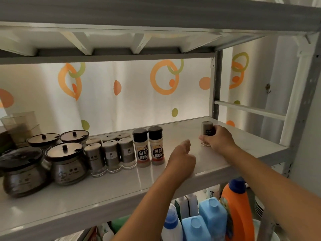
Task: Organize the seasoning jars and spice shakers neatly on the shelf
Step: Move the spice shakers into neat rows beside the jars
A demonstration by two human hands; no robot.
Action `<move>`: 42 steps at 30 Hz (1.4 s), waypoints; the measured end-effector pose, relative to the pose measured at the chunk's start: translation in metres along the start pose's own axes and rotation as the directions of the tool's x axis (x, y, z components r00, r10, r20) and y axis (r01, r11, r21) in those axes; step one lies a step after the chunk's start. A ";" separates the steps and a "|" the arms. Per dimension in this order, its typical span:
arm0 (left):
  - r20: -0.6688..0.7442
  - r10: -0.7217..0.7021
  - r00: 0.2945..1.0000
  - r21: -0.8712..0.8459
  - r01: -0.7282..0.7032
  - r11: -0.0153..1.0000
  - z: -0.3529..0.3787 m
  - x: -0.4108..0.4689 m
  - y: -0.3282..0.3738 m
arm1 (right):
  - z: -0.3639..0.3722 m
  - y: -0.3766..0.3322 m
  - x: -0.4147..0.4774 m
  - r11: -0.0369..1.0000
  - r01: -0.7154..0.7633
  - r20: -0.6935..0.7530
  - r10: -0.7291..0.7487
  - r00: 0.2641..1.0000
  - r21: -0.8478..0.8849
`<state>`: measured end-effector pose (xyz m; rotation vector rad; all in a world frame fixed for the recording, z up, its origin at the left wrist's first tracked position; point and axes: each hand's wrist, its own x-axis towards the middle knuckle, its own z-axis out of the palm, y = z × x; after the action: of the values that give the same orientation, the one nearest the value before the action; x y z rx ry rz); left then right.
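the right grip (219, 138) is closing its fingers round a steel shaker (207, 132), which is standing upright on the shelf (104, 188) under the grip's fingertips, well apart from the other seasonings. the left grip (182, 157) is hanging just left of the right grip and nearer the shelf's front edge, with its fingers loosely curled and holding nothing; whether it is touching the board is not showing.

just left of the left grip, a black-pepper bottle (156, 146) and a white-pepper bottle (141, 148) are standing side by side, both capped in black and showing pale powder through their clear sides. further left of the grips, six steel shakers (112, 156) are standing in two rows of three, their steel sleeves hiding most of what they are holding. beyond those, farthest from both grips, four round lidded jars (66, 164) are sitting in a cluster, lids on. below the grips, on the lower shelf, an orange detergent bottle (238, 206) and blue bottles (212, 211) are standing together.
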<state>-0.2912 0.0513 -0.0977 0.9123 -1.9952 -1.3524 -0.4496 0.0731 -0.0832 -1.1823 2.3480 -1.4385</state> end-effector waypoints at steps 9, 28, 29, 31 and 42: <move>-0.021 0.057 0.998 0.034 -0.056 0.998 -0.009 -0.020 -0.001 | 0.022 -0.021 -0.035 0.991 0.118 0.024 -0.117 0.993 -0.066; -0.011 0.137 0.991 0.009 -0.137 0.991 -0.038 -0.053 -0.003 | 0.032 -0.034 -0.066 0.969 0.218 0.164 -0.235 0.958 0.113; -0.007 0.141 0.990 0.008 -0.141 0.990 -0.039 -0.052 -0.005 | 0.032 -0.034 -0.066 0.969 0.222 0.172 -0.239 0.956 0.111; 0.012 0.152 0.988 0.009 -0.152 0.988 -0.041 -0.053 -0.007 | 0.031 -0.034 -0.067 0.967 0.231 0.191 -0.249 0.949 0.111; 0.048 0.139 0.989 -0.105 -0.133 0.985 -0.057 -0.063 -0.009 | 0.028 -0.036 -0.070 0.957 0.252 0.263 -0.282 0.923 0.140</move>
<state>-0.2068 0.0664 -0.0915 0.6869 -1.9708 -1.4014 -0.3688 0.0931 -0.0873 -1.6089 1.9578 -1.3422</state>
